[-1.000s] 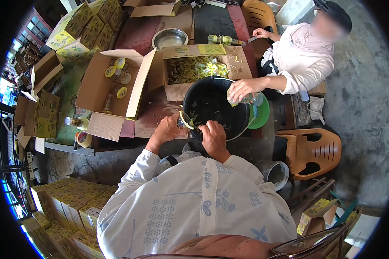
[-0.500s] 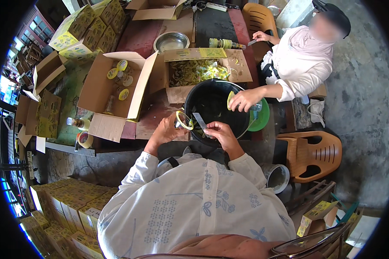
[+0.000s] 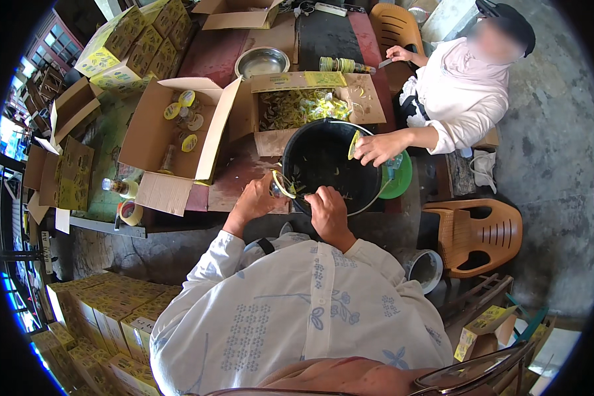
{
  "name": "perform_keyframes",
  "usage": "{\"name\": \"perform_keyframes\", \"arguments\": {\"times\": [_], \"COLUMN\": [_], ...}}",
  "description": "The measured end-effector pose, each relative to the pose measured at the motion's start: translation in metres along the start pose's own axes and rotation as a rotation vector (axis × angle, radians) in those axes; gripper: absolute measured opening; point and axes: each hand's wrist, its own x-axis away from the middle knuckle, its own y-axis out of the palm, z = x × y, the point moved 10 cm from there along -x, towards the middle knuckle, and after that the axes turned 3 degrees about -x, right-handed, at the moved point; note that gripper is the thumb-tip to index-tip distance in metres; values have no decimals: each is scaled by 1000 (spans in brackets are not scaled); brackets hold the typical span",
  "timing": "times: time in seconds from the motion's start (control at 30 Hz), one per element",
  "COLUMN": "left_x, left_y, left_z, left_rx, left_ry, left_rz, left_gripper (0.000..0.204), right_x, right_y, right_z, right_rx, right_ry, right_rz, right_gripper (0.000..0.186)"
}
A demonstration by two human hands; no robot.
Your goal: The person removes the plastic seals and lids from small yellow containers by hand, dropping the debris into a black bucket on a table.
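Note:
My left hand [image 3: 257,198] grips a clear plastic cup [image 3: 276,187] with a yellow rim, at the left edge of a black bucket [image 3: 330,148]. My right hand [image 3: 327,208] is closed beside the cup's rim, over the bucket's near side, on a thin flat blade mostly hidden by the fingers. Small scraps lie inside the bucket. A co-worker's hand [image 3: 379,146] holds another clear cup [image 3: 393,170] over the bucket's right side; their other hand holds a flat strip. A box of yellow scraps [image 3: 303,105] stands behind the bucket, and a green basin [image 3: 399,185] beside it.
An open carton [image 3: 148,138] with cups stands left, near tape [image 3: 129,214] and stacked yellow cartons [image 3: 119,46]. A steel bowl [image 3: 262,63] and cup stack [image 3: 340,65] lie farther back. A co-worker [image 3: 462,99] sits right, near an empty orange chair [image 3: 488,237]. More cartons [image 3: 105,310] are behind me.
Half a second ago the blade in my right hand stood out pointing upward; now the hand has turned down and covers it. The co-worker's cup and hand have shifted slightly over the bucket.

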Motion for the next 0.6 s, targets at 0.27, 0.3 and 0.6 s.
{"name": "perform_keyframes", "arguments": {"times": [0.27, 0.3, 0.6], "left_x": [-3, -4, -3], "left_y": [7, 5, 8], "left_z": [-10, -12, -18], "left_rx": [104, 104, 264], "left_ry": [-74, -74, -70], "left_rz": [-114, -115, -110], "left_gripper": [43, 43, 41], "right_x": [2, 0, 18], "right_y": [16, 15, 52], "right_z": [0, -2, 79], "right_rx": [88, 78, -908], "right_ry": [-2, -11, 671], "right_rz": [-44, -23, -213], "right_gripper": [9, 10, 23]}}
